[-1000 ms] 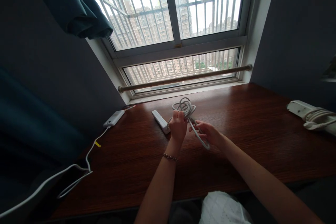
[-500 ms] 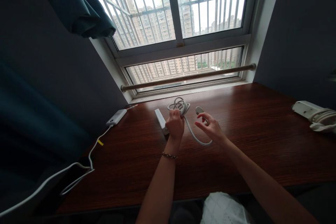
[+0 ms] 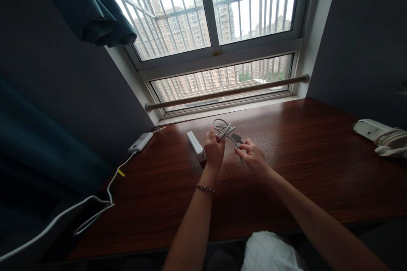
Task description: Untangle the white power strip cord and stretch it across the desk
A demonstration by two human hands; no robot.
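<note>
a bundle of white cable (image 3: 222, 128) was held up in loops above the wooden desk (image 3: 286, 169), gripped in the closed left hand (image 3: 213, 151), whose fingers were wrapped around the gathered coils. the free end of the cable, with its grey plug (image 3: 237, 138), was pinched between the thumb and fingertips of the right hand (image 3: 253, 156), which was partly curled just beside the left one. the two hands were seen close together, joined by a short run of cable. a white power strip (image 3: 196, 145) was laid flat on the desk just behind and to the left of the left hand, and a braided bracelet (image 3: 205, 188) was worn on the left wrist. a white power bank (image 3: 139, 142) with a thin white lead (image 3: 108, 186) was placed near the wall at the left. a second white power strip (image 3: 369, 129), wound in its own cord, was set well apart at the right edge. a wooden rod (image 3: 227, 91) was fixed across the window (image 3: 216, 29).
</note>
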